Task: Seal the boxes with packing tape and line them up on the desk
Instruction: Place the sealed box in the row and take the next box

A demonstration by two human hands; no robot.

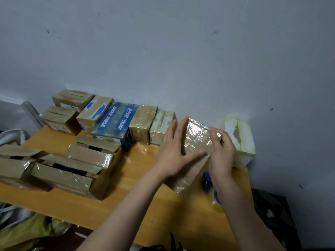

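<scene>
Tape-glossy box near right edge of desk, bare wood in front; left hand pressed flat, right hand pinching it

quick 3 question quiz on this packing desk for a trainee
1. True or false: the blue starry box stands in the row along the wall.
2. The left hand on the taped box is: A flat, B a fist, C lifted off.
3. Fill in: the tape roll is partly hidden by the right ____.
Key: 1 true; 2 A; 3 forearm.
</scene>
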